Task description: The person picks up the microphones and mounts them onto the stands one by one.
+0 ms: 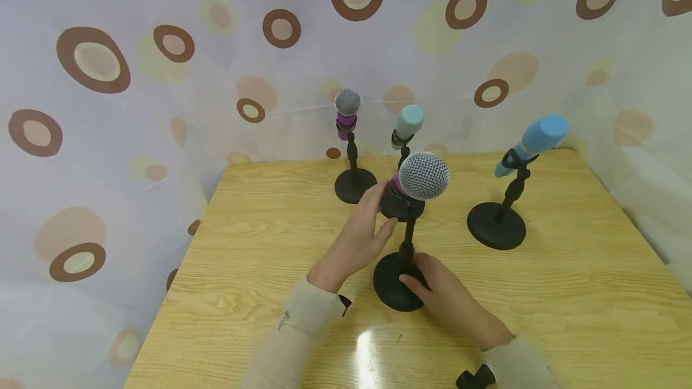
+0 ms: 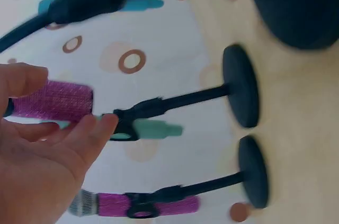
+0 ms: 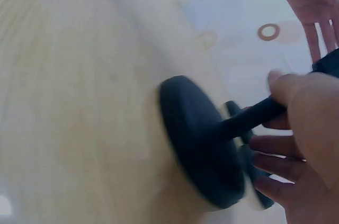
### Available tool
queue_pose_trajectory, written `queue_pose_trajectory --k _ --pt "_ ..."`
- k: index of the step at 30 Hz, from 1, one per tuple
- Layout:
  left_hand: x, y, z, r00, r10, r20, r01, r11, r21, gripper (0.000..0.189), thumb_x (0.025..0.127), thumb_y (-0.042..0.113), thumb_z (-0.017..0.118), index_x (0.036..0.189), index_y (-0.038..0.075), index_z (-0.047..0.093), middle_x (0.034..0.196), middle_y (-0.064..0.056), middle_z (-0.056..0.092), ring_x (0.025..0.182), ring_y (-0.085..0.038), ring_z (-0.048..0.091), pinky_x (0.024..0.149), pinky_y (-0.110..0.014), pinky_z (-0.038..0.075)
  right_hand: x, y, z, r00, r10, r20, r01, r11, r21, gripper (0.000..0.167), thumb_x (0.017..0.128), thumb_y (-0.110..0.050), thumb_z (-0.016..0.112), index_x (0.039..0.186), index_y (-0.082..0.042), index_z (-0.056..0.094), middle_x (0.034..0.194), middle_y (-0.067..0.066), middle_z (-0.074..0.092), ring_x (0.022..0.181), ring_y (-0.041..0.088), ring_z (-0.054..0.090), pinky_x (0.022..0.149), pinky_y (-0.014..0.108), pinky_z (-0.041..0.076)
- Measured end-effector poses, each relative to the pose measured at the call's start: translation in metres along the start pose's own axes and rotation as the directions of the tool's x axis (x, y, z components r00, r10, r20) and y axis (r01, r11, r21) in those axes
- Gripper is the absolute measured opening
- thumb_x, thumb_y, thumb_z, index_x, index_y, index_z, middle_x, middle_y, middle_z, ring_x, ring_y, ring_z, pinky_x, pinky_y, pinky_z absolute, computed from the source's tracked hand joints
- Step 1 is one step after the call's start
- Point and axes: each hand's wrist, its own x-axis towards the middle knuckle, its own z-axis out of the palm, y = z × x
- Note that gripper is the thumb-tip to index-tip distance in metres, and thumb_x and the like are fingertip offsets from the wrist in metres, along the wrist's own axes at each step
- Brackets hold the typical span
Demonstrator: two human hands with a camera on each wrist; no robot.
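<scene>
A microphone with a silver mesh head [image 1: 424, 176] and a purple body [image 2: 58, 101] sits tilted on a black stand with a round base [image 1: 390, 286]. Around the purple body lies my left hand [image 1: 354, 239], fingers fairly straight and touching it, thumb held apart in the head view. Low on the same stand, my right hand [image 1: 451, 296] grips the pole just above the base, thumb on one side and fingers on the other. The right wrist view shows this pole [image 3: 254, 115] between thumb and fingers; the upper stand is cut off there.
Behind stand another purple microphone [image 1: 347, 119] and a pale green one [image 1: 409, 122], partly hidden by the front one. A blue microphone [image 1: 535, 140] stands to the right. All rest on a wooden table [image 1: 243, 263] against a patterned cloth [image 1: 303, 89].
</scene>
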Motion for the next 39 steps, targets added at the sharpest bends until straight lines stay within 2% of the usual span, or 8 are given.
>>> queue_pose_trajectory --k 4,7,10,17,23,25,32,39 --pt "-0.024 -0.006 0.025 0.986 -0.108 0.129 0.126 0.982 -0.14 0.055 0.102 0.004 0.049 0.153 0.004 0.029 0.155 -0.012 0.038 0.14 -0.023 0.044 0.109 -0.036 0.046 -0.01 0.007 0.015 0.999 0.02 0.034 -0.016 0.995 -0.097 0.058 0.094 -0.026 0.069 0.138 0.005 0.049 0.139 0.025 0.052 0.125 0.041 0.056 0.099 0.054 0.051" --pt "-0.036 -0.009 0.038 0.973 -0.103 0.207 0.146 0.968 -0.205 0.046 0.103 0.003 0.046 0.148 0.008 0.04 0.146 -0.011 0.051 0.134 -0.02 0.052 0.108 -0.029 0.047 -0.014 0.009 0.022 0.999 -0.004 0.037 0.009 0.991 -0.137 0.067 0.091 -0.028 0.072 0.142 0.005 0.043 0.147 0.025 0.044 0.13 0.042 0.052 0.101 0.053 0.049" --pt "-0.04 -0.011 0.046 0.971 -0.097 0.219 0.153 0.956 -0.251 0.039 0.104 0.011 0.049 0.143 0.012 0.046 0.138 -0.008 0.06 0.127 -0.016 0.058 0.105 -0.024 0.048 -0.015 0.01 0.025 1.0 -0.022 0.012 0.024 0.99 -0.136 0.075 0.09 -0.027 0.073 0.148 0.004 0.036 0.15 0.024 0.04 0.131 0.043 0.051 0.101 0.054 0.049" --pt "-0.037 -0.011 0.055 0.974 -0.169 0.148 0.206 0.936 -0.285 0.041 0.103 0.04 0.048 0.136 0.016 0.054 0.127 -0.001 0.065 0.116 -0.01 0.064 0.098 -0.023 0.051 -0.016 0.012 0.028 0.999 -0.036 -0.01 0.035 0.991 -0.133 0.077 0.091 -0.026 0.073 0.15 0.004 0.034 0.149 0.025 0.042 0.132 0.043 0.051 0.102 0.054 0.048" --pt "-0.036 -0.01 0.06 0.996 -0.051 0.073 0.07 0.958 -0.278 0.039 0.107 0.025 0.042 0.142 0.009 0.048 0.136 -0.005 0.062 0.128 -0.013 0.057 0.107 -0.029 0.047 -0.018 0.012 0.029 0.999 -0.046 -0.013 0.044 0.992 -0.117 0.072 0.089 -0.024 0.074 0.146 0.004 0.039 0.148 0.023 0.043 0.132 0.041 0.051 0.103 0.053 0.047" --pt "-0.035 -0.008 0.06 0.998 -0.039 0.058 0.054 0.957 -0.285 0.035 0.107 0.02 0.041 0.139 0.009 0.051 0.134 -0.005 0.063 0.128 -0.013 0.057 0.108 -0.029 0.046 -0.018 0.011 0.029 0.998 -0.048 -0.027 0.045 0.993 -0.112 0.07 0.089 -0.023 0.075 0.144 0.005 0.042 0.148 0.023 0.043 0.132 0.041 0.051 0.103 0.053 0.047" --pt "-0.029 -0.004 0.056 0.994 -0.094 0.049 0.104 0.956 -0.273 0.019 0.103 0.013 0.049 0.117 0.009 0.061 0.115 -0.005 0.069 0.113 -0.014 0.064 0.101 -0.024 0.05 -0.017 0.009 0.026 0.999 -0.029 -0.017 0.027 0.995 -0.099 0.067 0.09 -0.024 0.073 0.142 0.006 0.043 0.148 0.024 0.042 0.132 0.041 0.051 0.104 0.054 0.047" --pt "-0.03 -0.004 0.06 0.999 -0.011 -0.045 0.002 0.981 -0.192 0.017 0.099 0.013 0.053 0.112 0.005 0.061 0.108 -0.009 0.07 0.104 -0.017 0.067 0.096 -0.024 0.053 -0.02 0.009 0.028 0.998 -0.051 -0.045 0.046 0.993 -0.108 0.064 0.091 -0.023 0.072 0.141 0.006 0.044 0.145 0.024 0.044 0.128 0.041 0.053 0.1 0.052 0.049"
